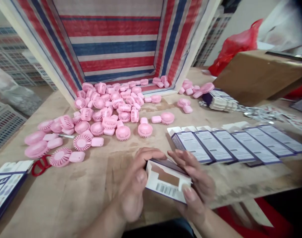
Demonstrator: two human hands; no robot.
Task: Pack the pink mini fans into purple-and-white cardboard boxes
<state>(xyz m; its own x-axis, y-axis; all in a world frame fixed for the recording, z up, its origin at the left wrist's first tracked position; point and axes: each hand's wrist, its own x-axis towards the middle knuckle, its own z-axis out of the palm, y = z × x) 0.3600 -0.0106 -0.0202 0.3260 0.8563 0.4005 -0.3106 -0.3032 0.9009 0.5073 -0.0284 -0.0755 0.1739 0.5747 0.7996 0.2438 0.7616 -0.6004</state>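
A small cardboard box (166, 192) with a barcode on its white end flap is held between both hands above the near table edge. My left hand (134, 188) grips its left side, thumb at the corner and fingers over the top. My right hand (197, 180) closes on the right side, thumb pressed on the end flap. Beyond my hands lies a pile of pink mini fans (108, 122), spilling from a striped-cloth-lined box. To the right, several printed boxes (222, 145) lie flat in an overlapping row.
Red scissors (41, 165) lie by the fans at left, near a stack of flat boxes (7, 185). A brown carton (260, 76) and a red plastic bag (236, 44) stand at the back right. The striped lining (116, 46) rises behind the fans.
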